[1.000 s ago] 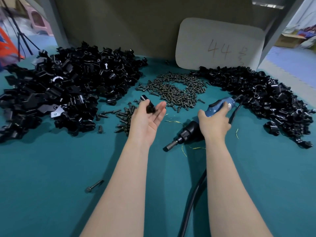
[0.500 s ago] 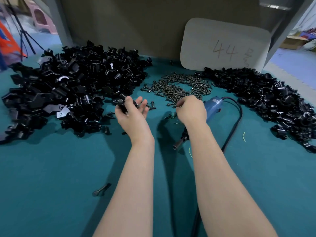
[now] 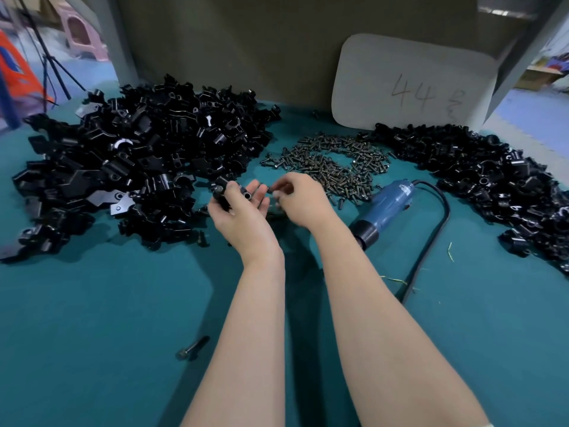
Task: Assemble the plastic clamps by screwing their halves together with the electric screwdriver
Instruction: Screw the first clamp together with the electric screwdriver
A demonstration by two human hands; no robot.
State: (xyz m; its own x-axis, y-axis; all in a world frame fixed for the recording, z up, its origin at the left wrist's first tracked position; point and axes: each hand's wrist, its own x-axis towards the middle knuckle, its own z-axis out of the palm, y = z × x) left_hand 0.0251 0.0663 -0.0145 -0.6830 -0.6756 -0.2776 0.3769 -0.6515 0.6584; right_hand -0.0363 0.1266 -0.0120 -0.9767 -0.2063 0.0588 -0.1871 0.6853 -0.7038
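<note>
My left hand (image 3: 243, 211) holds a black plastic clamp (image 3: 222, 191) between thumb and fingers, palm up, just in front of the big pile of black clamp halves (image 3: 138, 155). My right hand (image 3: 300, 200) is close beside it and pinches a small dark screw (image 3: 271, 189) at the fingertips, pointed toward the clamp. The blue electric screwdriver (image 3: 386, 208) lies on the teal table (image 3: 92, 318) to the right of my right hand, untouched, its black cable (image 3: 437, 229) curving back toward me. A heap of loose screws (image 3: 335, 161) lies behind my hands.
A second pile of black clamps (image 3: 492, 186) spreads along the right side. One stray bolt (image 3: 192, 348) lies near the front left of my left forearm. A grey card marked "44" (image 3: 412, 84) leans on the back wall.
My right hand let go of the screwdriver, which now lies on the table, reached to the screws and came to the left hand with one. My left hand drew the clamp slightly left.
</note>
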